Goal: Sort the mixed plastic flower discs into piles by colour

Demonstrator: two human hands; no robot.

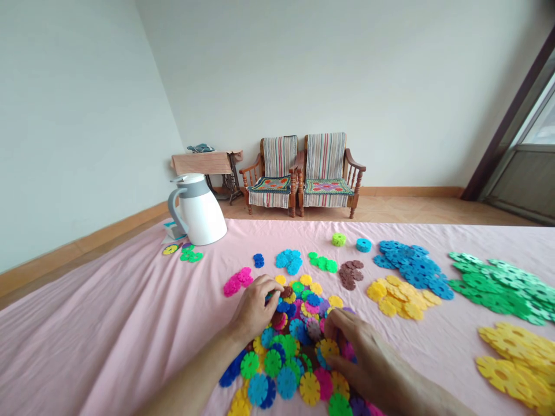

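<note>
A mixed heap of notched plastic discs in many colours lies on the pink cloth in front of me. My left hand is over the heap's left upper edge, its thumb and fingers drawn together in a pinch beside a brown disc. What sits between those fingertips, if anything, is hidden. On the heap's right side, my right hand has curved fingers with the thumb held apart. A yellow disc lies by that gap, and no disc is plainly gripped there.
Sorted piles surround the heap: pink, light blue, brown, yellow, blue and green. A white jug stands at the table's far left. Two wooden armchairs are beyond the table.
</note>
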